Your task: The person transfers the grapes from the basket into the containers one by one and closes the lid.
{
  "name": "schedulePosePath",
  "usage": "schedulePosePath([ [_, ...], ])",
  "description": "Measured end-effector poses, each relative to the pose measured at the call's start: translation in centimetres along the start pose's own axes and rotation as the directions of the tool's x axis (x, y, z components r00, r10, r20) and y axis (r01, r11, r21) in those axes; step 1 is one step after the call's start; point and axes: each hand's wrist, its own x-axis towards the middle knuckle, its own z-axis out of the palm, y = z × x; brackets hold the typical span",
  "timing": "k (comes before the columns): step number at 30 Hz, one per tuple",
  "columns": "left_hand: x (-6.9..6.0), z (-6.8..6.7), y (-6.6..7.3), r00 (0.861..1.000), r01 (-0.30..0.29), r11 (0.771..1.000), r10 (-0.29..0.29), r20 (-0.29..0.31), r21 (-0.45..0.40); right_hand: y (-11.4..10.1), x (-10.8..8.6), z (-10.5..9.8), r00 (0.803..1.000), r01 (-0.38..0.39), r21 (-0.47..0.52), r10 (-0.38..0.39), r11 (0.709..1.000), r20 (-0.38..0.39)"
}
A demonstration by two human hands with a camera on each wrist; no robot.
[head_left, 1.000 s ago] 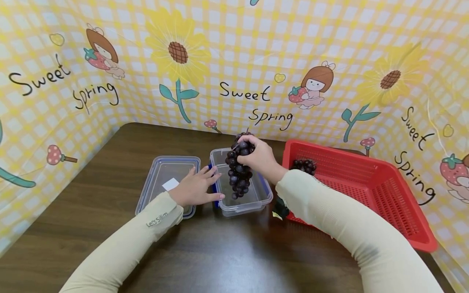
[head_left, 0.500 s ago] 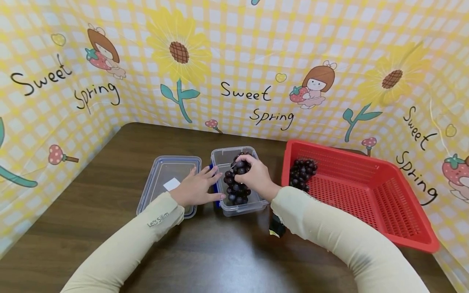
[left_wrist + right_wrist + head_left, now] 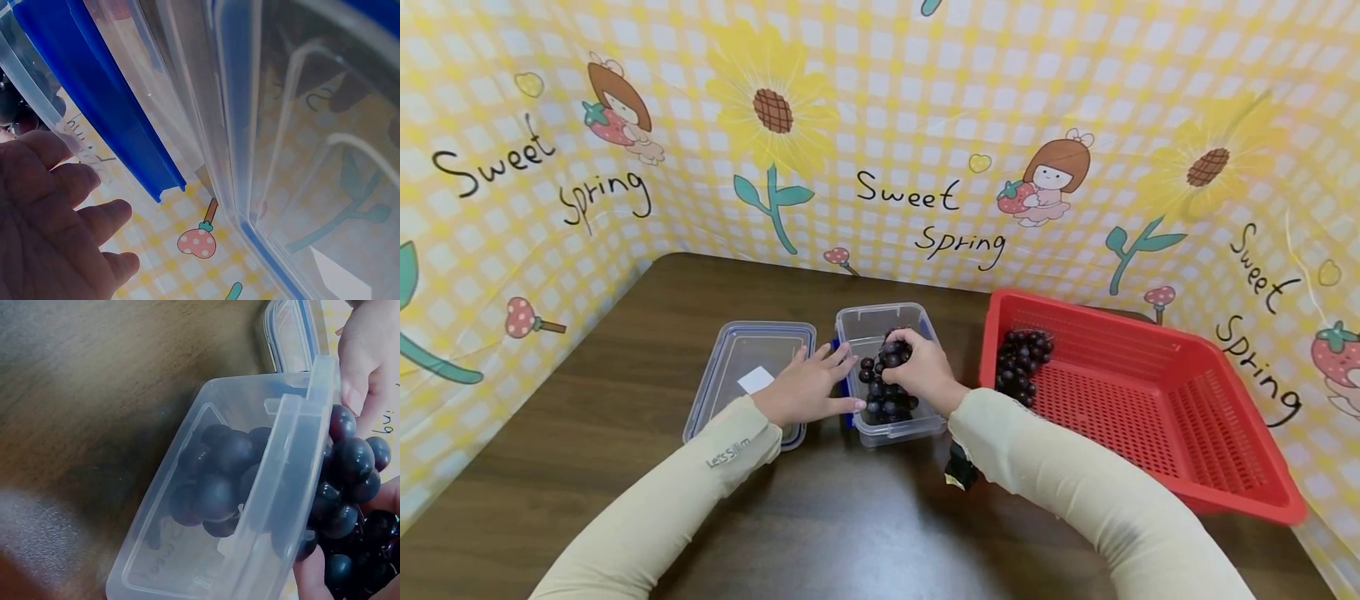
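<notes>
My right hand [image 3: 928,373] holds a bunch of dark grapes [image 3: 891,406] between thumb and fingers, down inside a clear plastic box [image 3: 863,329]. Through the box wall [image 3: 169,569] in the right wrist view, the lower grapes [image 3: 215,497] show low inside, while the upper ones rise above the rim. My left hand [image 3: 805,389], fingers spread, touches the box's left side at its blue latch strip [image 3: 100,100]. Beneath that hand lies a clear lid [image 3: 730,354] with a blue seal and a white label. My palm covers part of the lid.
A red perforated basket [image 3: 1120,417] stands to the right, with another bunch of dark grapes [image 3: 1024,358] at its left end. A small black object [image 3: 958,467] shows beside my right sleeve. Behind the brown table [image 3: 850,517] hangs a yellow checked cloth [image 3: 895,100].
My right hand has lowered the bunch of grapes from above the box down into it. The left hand has kept its place at the box's side.
</notes>
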Motion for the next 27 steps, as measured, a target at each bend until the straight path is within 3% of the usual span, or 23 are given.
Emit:
schedulePosePath([
  [6, -0.1, -0.1, 0.1, 1.0, 0.009, 1.0, -0.008, 0.012, -0.024, 0.2, 0.5, 0.6, 0.999, 0.017, -0.074, -0.015, 0.997, 0.031],
  [15, 0.0, -0.5, 0.5, 0.999, 0.03, 0.999, -0.03, 0.026, -0.031, 0.5, 1.8, 1.4, 0.998, -0.015, -0.07, 0.018, 0.997, 0.053],
  [27, -0.1, -0.7, 0.6, 0.999, 0.031, 0.999, -0.031, 0.036, -0.017, 0.3, 2.0, 2.3, 0.997, -0.028, -0.061, 0.033, 0.998, 0.075],
])
